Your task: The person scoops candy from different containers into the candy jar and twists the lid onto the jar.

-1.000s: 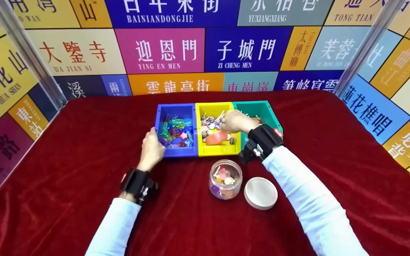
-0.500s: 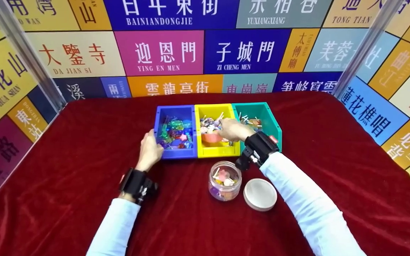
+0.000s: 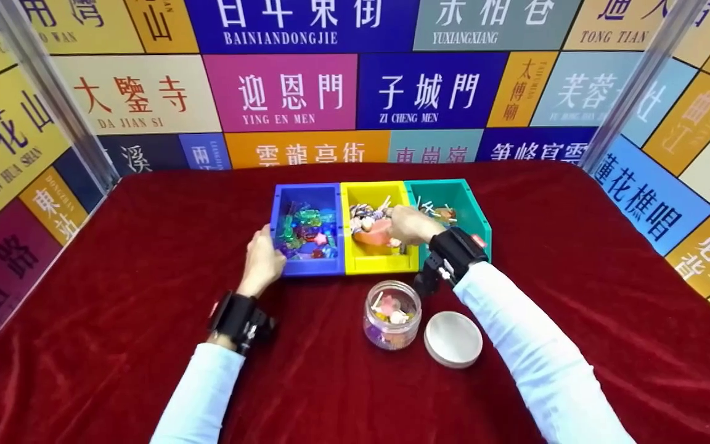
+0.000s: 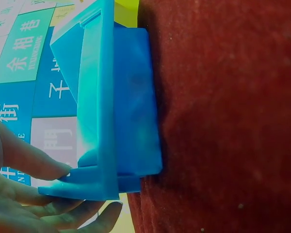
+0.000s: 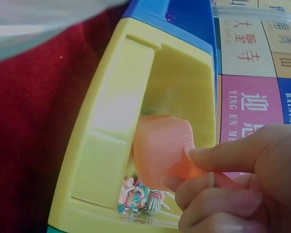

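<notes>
My right hand (image 3: 415, 225) holds a translucent orange-pink scoop (image 5: 162, 148) by its handle, thumb on top and fingers curled beneath. The scoop is inside the yellow bin (image 3: 381, 265), among small lollipop-like charms (image 5: 138, 199) with white sticks. My left hand (image 3: 262, 262) grips the left side wall of the blue bin (image 3: 309, 266); the left wrist view shows the thumb (image 4: 36, 158) on one side of the wall and fingers on the other. In the blue bin lie colourful translucent charms (image 3: 309, 219). The scoop's handle is mostly hidden by my right hand.
A green bin (image 3: 475, 209) with more stick charms adjoins the yellow one on the right. In front stands an uncovered clear jar (image 3: 392, 333) partly filled with charms, with a round white lid (image 3: 453, 339) beside it. Dark red cloth (image 3: 145, 296) covers the table.
My right hand has come slightly nearer with the scoop, which dipped and shifted among the yellow bin's charms. My left hand keeps its grip on the blue bin.
</notes>
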`<state>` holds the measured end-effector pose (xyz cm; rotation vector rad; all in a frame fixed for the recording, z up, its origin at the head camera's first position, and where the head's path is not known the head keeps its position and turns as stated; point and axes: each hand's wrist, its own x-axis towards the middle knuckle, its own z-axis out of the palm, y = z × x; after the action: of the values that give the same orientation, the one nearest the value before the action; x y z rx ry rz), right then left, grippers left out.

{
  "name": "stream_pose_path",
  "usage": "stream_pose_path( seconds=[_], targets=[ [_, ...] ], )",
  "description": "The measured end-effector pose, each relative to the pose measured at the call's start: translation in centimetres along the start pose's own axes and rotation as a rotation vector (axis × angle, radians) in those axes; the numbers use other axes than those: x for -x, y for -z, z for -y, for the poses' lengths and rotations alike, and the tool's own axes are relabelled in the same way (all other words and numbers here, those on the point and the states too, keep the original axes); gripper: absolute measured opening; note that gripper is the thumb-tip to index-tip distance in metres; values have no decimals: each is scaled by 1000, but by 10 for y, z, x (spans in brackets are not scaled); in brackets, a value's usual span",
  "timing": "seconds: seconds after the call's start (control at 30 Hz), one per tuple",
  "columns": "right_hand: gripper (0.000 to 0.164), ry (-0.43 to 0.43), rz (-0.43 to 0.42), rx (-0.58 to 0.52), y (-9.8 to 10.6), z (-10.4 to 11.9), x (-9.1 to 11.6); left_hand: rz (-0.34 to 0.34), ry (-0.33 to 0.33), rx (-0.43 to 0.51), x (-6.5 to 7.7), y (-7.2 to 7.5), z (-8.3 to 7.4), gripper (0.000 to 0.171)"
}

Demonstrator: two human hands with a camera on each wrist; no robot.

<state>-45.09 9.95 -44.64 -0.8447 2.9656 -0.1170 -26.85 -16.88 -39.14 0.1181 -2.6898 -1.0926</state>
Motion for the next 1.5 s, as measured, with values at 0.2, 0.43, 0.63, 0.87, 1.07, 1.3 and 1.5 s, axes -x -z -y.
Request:
stream_pose_path(
  seconds=[0.2, 0.43, 0.63, 0.87, 1.07, 1.3, 1.5],
  targets=[
    [25, -75, 146, -74, 37, 35, 25, 26, 24, -24, -1, 1, -2, 60],
    [11, -74, 169, -103, 78, 72, 58, 30, 40, -26, -3, 2, -3, 58],
    [32, -17, 121, -63, 48, 43, 38, 32, 49, -18, -3, 1, -1, 59],
    [17, 103, 27, -22, -8, -8, -3, 14, 22, -37, -1, -1, -1, 58],
    [10, 136, -14, 19, 2, -9, -1, 4, 17, -40, -2, 1, -5, 57],
    [17, -65, 236, -86, 61, 49, 40, 19, 31, -46, -2, 2, -5, 58],
    [18, -50, 209, -112, 12, 14, -2, 28, 35, -48, -3, 4, -5, 58]
  ],
)
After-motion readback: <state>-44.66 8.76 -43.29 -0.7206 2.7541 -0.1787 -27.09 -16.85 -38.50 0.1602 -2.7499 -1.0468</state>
